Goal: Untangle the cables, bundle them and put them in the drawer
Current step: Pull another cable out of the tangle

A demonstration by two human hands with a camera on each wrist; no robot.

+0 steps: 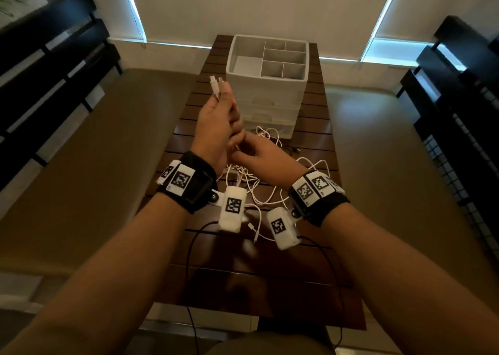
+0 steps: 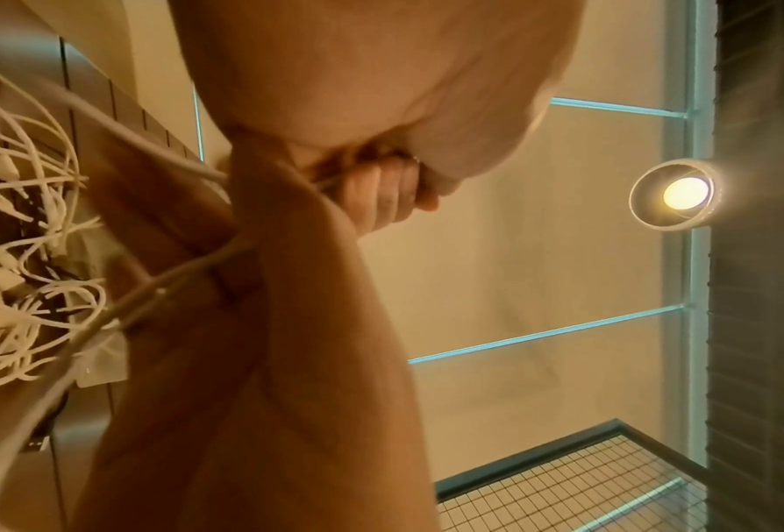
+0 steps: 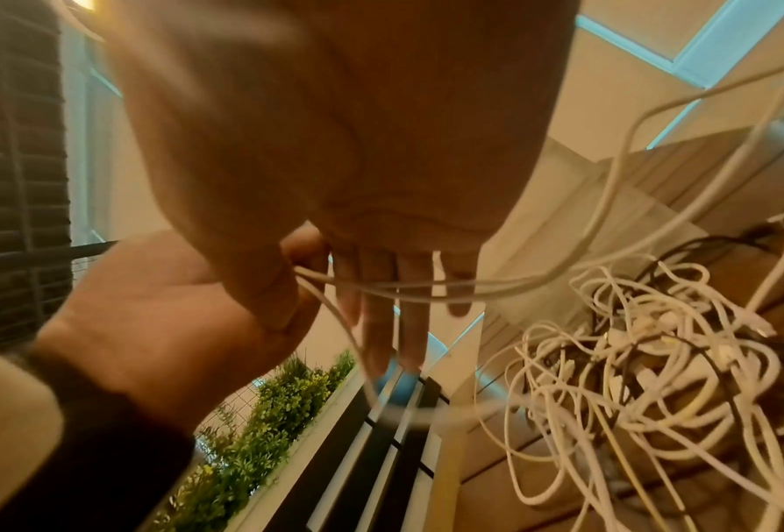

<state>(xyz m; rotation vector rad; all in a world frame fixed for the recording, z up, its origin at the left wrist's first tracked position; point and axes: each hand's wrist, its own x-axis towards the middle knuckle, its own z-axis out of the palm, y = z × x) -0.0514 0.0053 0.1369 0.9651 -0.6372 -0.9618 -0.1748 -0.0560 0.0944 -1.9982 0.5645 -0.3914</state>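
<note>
Fingers of the left hand (image 1: 216, 120) are up off the table, pinching a white cable (image 1: 216, 84) near its two plug ends, which poke out above the fingertips, side by side. Just below, the right hand (image 1: 259, 152) sits up against the left wrist, thumb and forefinger nipped together on the same white cable; from the right wrist view its other fingers (image 3: 381, 309) hang straight and loose, with two strands of the cable running across them. From there the strands drop down and away to the tangle of cables (image 1: 251, 182), a heap of white loops with a few black ones mixed in, lying on the dark slatted wooden table (image 1: 310, 260) between the wrists and the drawer unit. In the left wrist view the strands run taut from the closed fingers (image 2: 381, 194) back to that heap (image 2: 21, 252). The white drawer unit (image 1: 272, 103) stands at the far end of the table, its drawers all pushed in, its top tray of open compartments (image 1: 280, 57) facing up. One loose white plug end (image 1: 252, 226) lies on the table, near the edge of the heap. Dark slatted benches (image 1: 54, 66) stand to either side.
</note>
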